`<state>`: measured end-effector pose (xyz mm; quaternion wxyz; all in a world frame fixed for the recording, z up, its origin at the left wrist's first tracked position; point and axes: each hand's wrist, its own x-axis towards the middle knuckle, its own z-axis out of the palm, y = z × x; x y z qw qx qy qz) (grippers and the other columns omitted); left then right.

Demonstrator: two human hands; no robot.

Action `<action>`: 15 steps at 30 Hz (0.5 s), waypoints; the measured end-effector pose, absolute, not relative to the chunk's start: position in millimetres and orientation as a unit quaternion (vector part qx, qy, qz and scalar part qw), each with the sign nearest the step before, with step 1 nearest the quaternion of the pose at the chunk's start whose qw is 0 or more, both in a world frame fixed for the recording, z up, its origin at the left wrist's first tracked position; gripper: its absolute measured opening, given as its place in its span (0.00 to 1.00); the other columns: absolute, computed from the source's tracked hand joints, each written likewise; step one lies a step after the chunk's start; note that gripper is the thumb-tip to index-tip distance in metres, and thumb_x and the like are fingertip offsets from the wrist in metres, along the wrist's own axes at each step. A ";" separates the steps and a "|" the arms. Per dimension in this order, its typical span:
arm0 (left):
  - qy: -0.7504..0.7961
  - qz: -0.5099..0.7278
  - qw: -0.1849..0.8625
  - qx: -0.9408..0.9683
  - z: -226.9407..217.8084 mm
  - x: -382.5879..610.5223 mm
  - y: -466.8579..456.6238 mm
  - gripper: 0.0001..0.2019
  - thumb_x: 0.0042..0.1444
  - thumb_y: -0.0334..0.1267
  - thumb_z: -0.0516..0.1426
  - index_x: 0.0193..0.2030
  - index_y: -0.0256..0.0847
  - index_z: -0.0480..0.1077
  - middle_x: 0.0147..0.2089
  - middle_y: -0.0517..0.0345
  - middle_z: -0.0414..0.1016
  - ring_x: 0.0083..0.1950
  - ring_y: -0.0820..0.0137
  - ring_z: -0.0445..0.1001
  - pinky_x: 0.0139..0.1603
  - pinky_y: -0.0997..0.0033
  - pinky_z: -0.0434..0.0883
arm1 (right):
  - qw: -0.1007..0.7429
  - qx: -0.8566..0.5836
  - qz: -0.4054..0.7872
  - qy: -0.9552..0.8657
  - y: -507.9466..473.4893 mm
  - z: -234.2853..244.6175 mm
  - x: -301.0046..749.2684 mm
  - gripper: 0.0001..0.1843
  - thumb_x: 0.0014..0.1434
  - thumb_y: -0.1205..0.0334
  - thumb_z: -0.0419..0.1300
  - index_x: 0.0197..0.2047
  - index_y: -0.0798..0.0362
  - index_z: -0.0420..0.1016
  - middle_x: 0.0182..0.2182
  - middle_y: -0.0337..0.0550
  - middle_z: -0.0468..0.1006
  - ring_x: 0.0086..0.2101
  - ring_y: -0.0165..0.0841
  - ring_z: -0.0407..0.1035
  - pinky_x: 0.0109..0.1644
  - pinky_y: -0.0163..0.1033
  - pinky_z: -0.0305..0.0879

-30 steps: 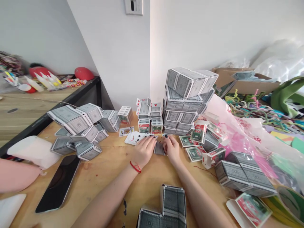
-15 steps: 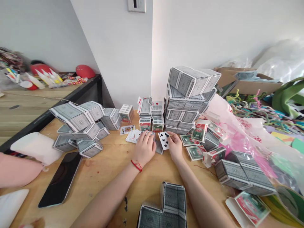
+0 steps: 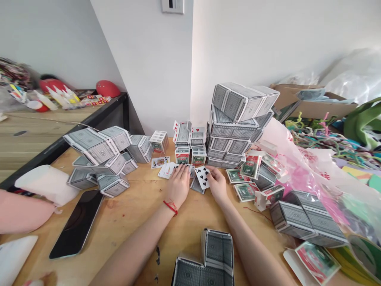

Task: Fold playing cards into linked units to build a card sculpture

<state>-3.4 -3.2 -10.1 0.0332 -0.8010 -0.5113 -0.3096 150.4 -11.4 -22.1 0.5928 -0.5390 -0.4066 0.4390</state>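
My right hand pinches a spade playing card by its right edge, face up and tilted over another card lying back up. Beside it, my left hand lies palm down with fingers stretched over loose cards, which it partly covers. Face-up cards fan out past its left side, with a court card just behind them. Beyond my fingers stand two card boxes with folded card blocks on top. A tall stack of grey card-covered blocks rises behind my right hand.
More card blocks are stacked at left by a black phone. An L-shaped block sits between my forearms. At right lie card boxes, a block pair and pink plastic.
My left hand has slid a little left, away from the right hand, onto the loose cards. The spade card in my right hand has shifted slightly left and shows more of its face.
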 end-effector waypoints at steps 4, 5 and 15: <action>-0.395 -0.368 0.040 -0.841 1.6 -3.2 -7.3 0.16 0.59 0.31 0.46 0.53 0.39 0.63 0.55 0.52 0.67 0.61 0.64 0.58 0.61 0.53 0.56 | 0.589 -0.504 0.522 -0.356 -13.9 -17.3 150.4 0.18 0.45 0.57 0.59 0.40 0.53 0.74 0.36 0.43 0.78 0.33 0.35 0.70 0.34 0.37 0.63; -0.359 -0.367 0.036 -0.857 4.1 -1.8 -9.4 0.16 0.59 0.31 0.47 0.53 0.40 0.63 0.55 0.54 0.67 0.62 0.65 0.57 0.62 0.51 0.54 | 0.594 -0.488 0.547 -0.332 -14.4 -16.0 150.8 0.17 0.46 0.56 0.58 0.39 0.53 0.75 0.35 0.42 0.78 0.33 0.35 0.70 0.35 0.37 0.63; -0.198 -0.369 -0.119 -0.900 7.0 6.5 -17.8 0.11 0.58 0.29 0.45 0.38 0.38 0.68 0.55 0.52 0.66 0.64 0.64 0.53 0.63 0.49 0.52 | 0.583 -0.386 0.677 -0.229 -13.6 -2.8 161.4 0.16 0.45 0.58 0.62 0.39 0.52 0.75 0.33 0.40 0.78 0.32 0.33 0.69 0.31 0.34 0.63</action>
